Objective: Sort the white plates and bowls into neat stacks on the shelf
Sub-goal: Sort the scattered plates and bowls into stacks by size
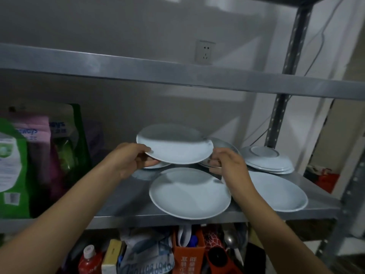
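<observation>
Head view: sort is partway, nothing like finished. Left hand [130, 159] pinches the near-left rim of a white plate [175, 148], thumb on top, fingers under; plate is lifted clear of the shelf [126, 202], tilted slightly, above the other pieces. Right hand [227, 163] has its fingers curled around the edge of something at the plate's right side. It looks like the rim of a darker metal-looking dish [221, 153] behind, but blur makes it hard to be sure what exactly it grips.

Done so far, by my read: one stack of upturned plates [268, 161] at back right, several pieces nested, fairly even.

Still loose: a shallow bowl [189, 194] at the front edge, overhanging the shelf lip a bit; a second shallow bowl [276, 194] just to its right, partly behind the right forearm; another white piece [158, 165] under the lifted plate, mostly hidden.

Remaining: place the held plate on a matching stack, nest the two front bowls, pull them back from the edge.
</observation>
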`<move>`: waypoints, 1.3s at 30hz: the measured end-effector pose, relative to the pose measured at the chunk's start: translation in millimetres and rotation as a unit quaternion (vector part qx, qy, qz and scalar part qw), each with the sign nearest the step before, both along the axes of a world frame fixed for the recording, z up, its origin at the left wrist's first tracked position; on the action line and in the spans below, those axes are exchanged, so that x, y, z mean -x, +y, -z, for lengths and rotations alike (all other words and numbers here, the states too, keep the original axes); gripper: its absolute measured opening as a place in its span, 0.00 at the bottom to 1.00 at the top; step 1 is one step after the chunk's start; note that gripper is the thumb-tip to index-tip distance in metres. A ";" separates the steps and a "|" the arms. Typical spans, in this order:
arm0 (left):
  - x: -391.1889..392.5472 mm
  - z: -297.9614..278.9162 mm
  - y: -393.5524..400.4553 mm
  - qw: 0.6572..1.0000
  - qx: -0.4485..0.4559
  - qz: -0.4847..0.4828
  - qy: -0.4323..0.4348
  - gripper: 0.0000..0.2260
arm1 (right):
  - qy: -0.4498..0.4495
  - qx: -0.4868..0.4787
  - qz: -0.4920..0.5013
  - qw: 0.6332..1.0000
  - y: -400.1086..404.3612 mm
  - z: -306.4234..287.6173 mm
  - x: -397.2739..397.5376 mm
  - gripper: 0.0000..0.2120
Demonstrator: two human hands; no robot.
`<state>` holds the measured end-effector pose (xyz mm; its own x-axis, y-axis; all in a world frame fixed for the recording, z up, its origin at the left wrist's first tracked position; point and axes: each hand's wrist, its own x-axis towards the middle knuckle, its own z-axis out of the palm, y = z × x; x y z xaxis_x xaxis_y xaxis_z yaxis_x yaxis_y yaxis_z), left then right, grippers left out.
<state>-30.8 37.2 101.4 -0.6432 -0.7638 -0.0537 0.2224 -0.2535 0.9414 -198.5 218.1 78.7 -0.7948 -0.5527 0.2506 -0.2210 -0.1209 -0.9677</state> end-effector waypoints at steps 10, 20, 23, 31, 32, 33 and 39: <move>10.6 10.9 30.2 0.994 0.045 0.073 -0.073 0.09 | -0.081 -0.091 0.006 0.993 29.0 -0.2 24.4 0.12; -25.0 33.8 24.0 0.994 -0.005 0.038 -0.107 0.08 | 0.107 -0.295 0.007 0.950 5.5 6.7 23.5 0.19; -33.0 43.9 25.7 0.993 -0.023 0.022 -0.110 0.09 | 0.265 -0.366 0.070 0.889 -3.5 9.1 23.5 0.11; -41.7 55.5 26.4 0.991 -0.014 -0.013 -0.134 0.10 | 0.309 -0.298 0.092 0.898 -16.3 9.4 9.6 0.08; -41.5 55.5 26.7 0.991 -0.017 -0.012 -0.131 0.10 | 0.310 -0.295 0.089 0.899 -17.3 9.4 8.4 0.08; -41.0 55.4 26.3 0.991 -0.015 -0.009 -0.133 0.10 | 0.311 -0.292 0.087 0.900 -18.3 9.6 7.6 0.09; -49.4 54.1 24.8 0.956 0.075 0.057 -0.277 0.18 | 0.294 -0.290 0.059 0.909 -24.9 11.7 6.0 0.08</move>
